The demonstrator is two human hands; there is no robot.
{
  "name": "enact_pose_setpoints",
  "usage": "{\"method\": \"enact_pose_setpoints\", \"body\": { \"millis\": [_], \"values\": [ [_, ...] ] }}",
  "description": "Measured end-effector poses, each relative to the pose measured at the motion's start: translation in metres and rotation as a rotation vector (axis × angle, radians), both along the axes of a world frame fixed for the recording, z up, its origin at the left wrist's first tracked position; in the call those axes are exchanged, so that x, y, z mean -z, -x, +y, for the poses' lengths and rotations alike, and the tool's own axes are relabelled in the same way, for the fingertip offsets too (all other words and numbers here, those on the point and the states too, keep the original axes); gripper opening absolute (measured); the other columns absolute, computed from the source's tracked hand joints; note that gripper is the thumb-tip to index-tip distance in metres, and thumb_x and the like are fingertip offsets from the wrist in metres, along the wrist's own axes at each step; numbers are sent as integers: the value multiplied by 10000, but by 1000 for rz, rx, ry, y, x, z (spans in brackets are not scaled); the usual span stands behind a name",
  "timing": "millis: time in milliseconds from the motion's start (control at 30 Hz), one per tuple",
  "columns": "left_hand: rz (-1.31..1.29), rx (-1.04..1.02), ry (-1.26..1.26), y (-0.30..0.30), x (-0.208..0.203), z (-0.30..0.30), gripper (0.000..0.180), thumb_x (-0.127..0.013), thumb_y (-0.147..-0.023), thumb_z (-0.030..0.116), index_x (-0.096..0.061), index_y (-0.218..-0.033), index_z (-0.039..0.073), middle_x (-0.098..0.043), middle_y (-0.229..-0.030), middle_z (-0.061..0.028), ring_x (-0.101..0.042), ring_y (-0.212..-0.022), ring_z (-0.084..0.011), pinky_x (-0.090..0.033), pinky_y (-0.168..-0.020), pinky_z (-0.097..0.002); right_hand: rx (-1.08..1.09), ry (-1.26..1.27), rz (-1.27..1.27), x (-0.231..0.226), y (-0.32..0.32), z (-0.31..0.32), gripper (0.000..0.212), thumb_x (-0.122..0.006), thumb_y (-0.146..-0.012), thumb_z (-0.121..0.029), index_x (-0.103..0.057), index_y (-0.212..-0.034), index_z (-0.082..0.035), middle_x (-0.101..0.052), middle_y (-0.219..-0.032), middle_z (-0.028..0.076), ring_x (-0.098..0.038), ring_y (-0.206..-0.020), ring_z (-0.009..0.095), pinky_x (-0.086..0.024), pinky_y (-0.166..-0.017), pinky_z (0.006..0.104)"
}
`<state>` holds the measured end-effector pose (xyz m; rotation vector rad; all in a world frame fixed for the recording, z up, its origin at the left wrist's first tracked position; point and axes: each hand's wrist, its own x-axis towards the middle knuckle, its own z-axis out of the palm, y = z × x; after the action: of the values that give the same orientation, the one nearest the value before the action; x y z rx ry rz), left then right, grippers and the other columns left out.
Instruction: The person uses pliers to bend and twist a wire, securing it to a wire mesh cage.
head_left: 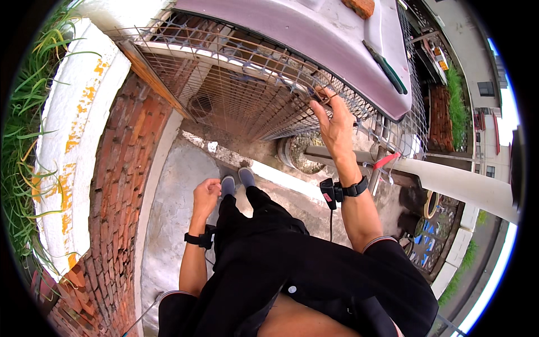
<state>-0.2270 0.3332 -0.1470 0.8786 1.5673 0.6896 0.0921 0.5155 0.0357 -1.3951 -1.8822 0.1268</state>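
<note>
Lilac-grey panel [337,50] up top: loose stuff lies on it, so a hard jerk on the mesh below could shake something off the edge. Wire mesh [252,95] next: it could spring back if tension lets go suddenly, and cut wire ends could scratch, since fingers are bare. Mesh sits along and below the panel's near edge, ahead of the person; thin rusty-brown wire, fine grid, with a greyer, wider-celled strip near the top, edge bowed and a bit ragged. Right hand [337,123] is half open at that top edge, thumb apart, fingertips among the wires; can't tell from here if it's pinching one. Left hand [206,194] hangs low, curled nearly closed, nothing showing in it. Loose items: green-handled tool [387,70], then brick chunk [360,7].
</note>
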Motion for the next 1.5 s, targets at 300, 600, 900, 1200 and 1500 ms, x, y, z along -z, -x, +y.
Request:
{"method": "enact_pose_setpoints", "body": {
  "millis": [300,600,900,1200,1500],
  "values": [
    [15,-9,-42,10,-5,0,234,-586,-910,65,-680,-1096,-41,-704,-846,-71,-667,-707,-132,-538,-696,-275,-15,-70,-79,4,3,2,366,-759,-844,-88,-601,-1160,9,-672,-997,175,-637,-919,358,-502,-782,408],
    [33,-36,-49,31,-2,-27,245,-610,-917,73,-677,-1129,-32,-716,-902,-86,-682,-727,-147,-540,-712,-284,74,-94,-183,6,9,-3,349,-740,-865,-172,-610,-1150,-17,-645,-999,149,-597,-994,339,-434,-888,411],
    [64,-79,-41,63,4,-50,260,-609,-922,82,-671,-1144,-37,-724,-905,-107,-694,-738,-160,-535,-712,-287,22,1,-136,-4,7,-1,416,-746,-862,-226,-613,-1185,0,-651,-1050,174,-585,-1044,358,-453,-918,433],
    [67,-108,-37,85,5,-60,259,-614,-926,95,-665,-1142,-39,-723,-894,-114,-691,-730,-157,-533,-704,-284,66,-21,-34,-20,5,-16,334,-757,-867,-242,-678,-1079,3,-689,-1019,181,-642,-979,354,-507,-870,420],
    [59,-96,-20,92,10,-59,254,-611,-933,98,-664,-1137,-45,-719,-875,-103,-687,-715,-150,-534,-705,-282,100,1,27,-27,1,-16,261,-738,-895,-194,-704,-1060,4,-720,-930,165,-709,-817,284,-556,-747,348]
  ]
}}
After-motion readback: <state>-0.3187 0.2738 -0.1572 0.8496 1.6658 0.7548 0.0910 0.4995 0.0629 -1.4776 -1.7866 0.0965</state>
